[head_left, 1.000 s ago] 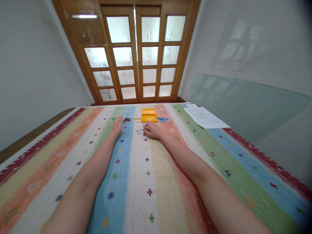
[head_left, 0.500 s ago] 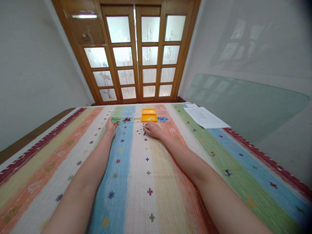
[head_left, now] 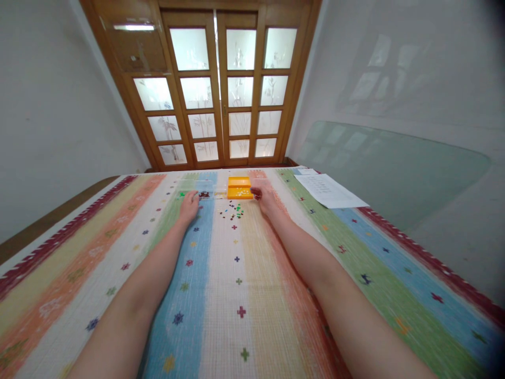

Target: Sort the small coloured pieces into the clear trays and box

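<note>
Left to right: my left hand (head_left: 189, 205) lies flat and open by the clear box (head_left: 201, 187). Loose beads (head_left: 232, 210) lie between the hands. My right hand (head_left: 263, 198) sits just beside the orange tray (head_left: 239, 188), and I cannot tell its grip. Risk: either wrist, sweeping, could scatter beads over the striped cloth (head_left: 236, 295). A paper sheet (head_left: 327, 190) lies far right, obstructing nothing.

One left hand (head_left: 189, 205), one right hand (head_left: 265, 200), one orange tray (head_left: 239, 187), one paper sheet (head_left: 327, 190), loose beads (head_left: 232, 210) too small to count.
</note>
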### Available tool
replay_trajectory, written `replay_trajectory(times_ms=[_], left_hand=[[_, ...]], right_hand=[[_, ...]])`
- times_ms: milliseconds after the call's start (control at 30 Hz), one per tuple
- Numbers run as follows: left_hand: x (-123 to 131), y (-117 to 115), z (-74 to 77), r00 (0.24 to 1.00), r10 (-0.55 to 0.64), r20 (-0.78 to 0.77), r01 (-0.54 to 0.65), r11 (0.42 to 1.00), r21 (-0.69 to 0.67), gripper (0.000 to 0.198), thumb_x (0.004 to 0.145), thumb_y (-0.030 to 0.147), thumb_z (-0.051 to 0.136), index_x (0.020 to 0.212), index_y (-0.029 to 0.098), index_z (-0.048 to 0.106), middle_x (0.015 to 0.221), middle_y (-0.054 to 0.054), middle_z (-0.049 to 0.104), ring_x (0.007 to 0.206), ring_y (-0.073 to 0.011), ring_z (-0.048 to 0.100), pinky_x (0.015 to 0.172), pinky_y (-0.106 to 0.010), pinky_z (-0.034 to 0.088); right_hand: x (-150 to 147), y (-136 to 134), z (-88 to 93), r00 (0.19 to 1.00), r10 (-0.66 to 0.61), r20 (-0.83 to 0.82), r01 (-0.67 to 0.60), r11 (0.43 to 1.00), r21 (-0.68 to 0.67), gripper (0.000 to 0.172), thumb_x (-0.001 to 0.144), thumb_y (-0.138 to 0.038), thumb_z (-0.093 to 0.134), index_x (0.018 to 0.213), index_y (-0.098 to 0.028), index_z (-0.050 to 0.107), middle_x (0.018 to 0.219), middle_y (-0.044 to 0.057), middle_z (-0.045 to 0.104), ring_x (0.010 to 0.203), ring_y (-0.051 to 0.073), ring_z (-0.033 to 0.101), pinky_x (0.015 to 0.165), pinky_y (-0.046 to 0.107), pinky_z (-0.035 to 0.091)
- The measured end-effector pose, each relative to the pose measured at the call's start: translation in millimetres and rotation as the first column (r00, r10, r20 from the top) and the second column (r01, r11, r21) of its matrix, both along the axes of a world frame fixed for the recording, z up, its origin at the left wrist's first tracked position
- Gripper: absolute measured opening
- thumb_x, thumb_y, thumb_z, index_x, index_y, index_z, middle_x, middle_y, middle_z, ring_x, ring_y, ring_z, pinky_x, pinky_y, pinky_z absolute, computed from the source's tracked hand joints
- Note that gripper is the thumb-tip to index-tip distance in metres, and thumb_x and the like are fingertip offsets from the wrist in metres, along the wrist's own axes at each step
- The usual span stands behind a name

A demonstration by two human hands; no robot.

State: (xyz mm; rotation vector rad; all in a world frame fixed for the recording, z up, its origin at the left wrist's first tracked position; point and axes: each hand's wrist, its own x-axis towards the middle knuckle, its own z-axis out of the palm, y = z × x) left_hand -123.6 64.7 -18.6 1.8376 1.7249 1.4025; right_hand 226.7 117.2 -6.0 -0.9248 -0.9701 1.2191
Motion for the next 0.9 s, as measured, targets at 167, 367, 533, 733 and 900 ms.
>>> replay_trajectory(times_ms=[167,367,533,733,900], left_hand=[[21,-6,-3.0,0.943,-0.116,-0.312,0.12,0.993,-0.008,0.043,0.103,0.036,0.045,0.136,0.02,0.067,0.148,-0.013,0.06,0.143,-0.0262,0.053,0.125,-0.047,0.04],[46,-20,2.0,0.84,-0.256,-0.477,0.241,0.966,-0.094,0.045,0.103,0.038,0.048,0.138,0.015,0.067,0.15,-0.015,0.059,0.143,-0.0285,0.052,0.126,-0.047,0.037],[70,-34,8.3,0.813,-0.355,-0.461,0.349,0.932,-0.101,0.043,0.103,0.04,0.053,0.137,0.021,0.069,0.15,-0.013,0.06,0.142,-0.0307,0.052,0.126,-0.05,0.035],[105,-51,17.3,0.668,-0.448,-0.594,0.466,0.874,-0.135,0.047,0.106,0.039,0.045,0.145,0.021,0.064,0.152,-0.011,0.06,0.143,-0.0274,0.049,0.126,-0.048,0.033],[121,-57,17.3,0.584,-0.467,-0.663,0.48,0.858,-0.182,0.048,0.109,0.04,0.038,0.147,0.025,0.063,0.153,-0.008,0.06,0.146,-0.0255,0.046,0.128,-0.046,0.029]], right_hand=[[14,11,1.1,0.987,-0.132,-0.096,0.129,0.991,-0.045,0.023,0.074,-0.039,0.068,0.085,-0.02,0.077,0.091,0.006,0.08,0.083,0.02,0.072,0.063,0.027,0.051],[30,15,-4.1,0.833,-0.399,0.383,0.366,0.917,0.159,0.031,0.086,-0.041,0.059,0.084,-0.017,0.079,0.092,0.011,0.079,0.089,0.027,0.071,0.075,0.033,0.052],[34,8,-2.8,0.52,-0.471,0.713,0.273,0.882,0.384,0.037,0.096,-0.03,0.048,0.088,-0.016,0.081,0.101,0.016,0.078,0.098,0.029,0.068,0.09,0.037,0.048],[18,3,-3.2,0.452,-0.472,0.757,0.126,0.874,0.47,0.033,0.099,-0.027,0.049,0.095,-0.019,0.081,0.112,0.014,0.076,0.106,0.027,0.063,0.097,0.038,0.047],[6,0,-5.5,0.397,-0.458,0.795,0.028,0.872,0.488,0.031,0.102,-0.027,0.05,0.099,-0.019,0.08,0.11,0.012,0.074,0.109,0.026,0.061,0.101,0.036,0.046]])
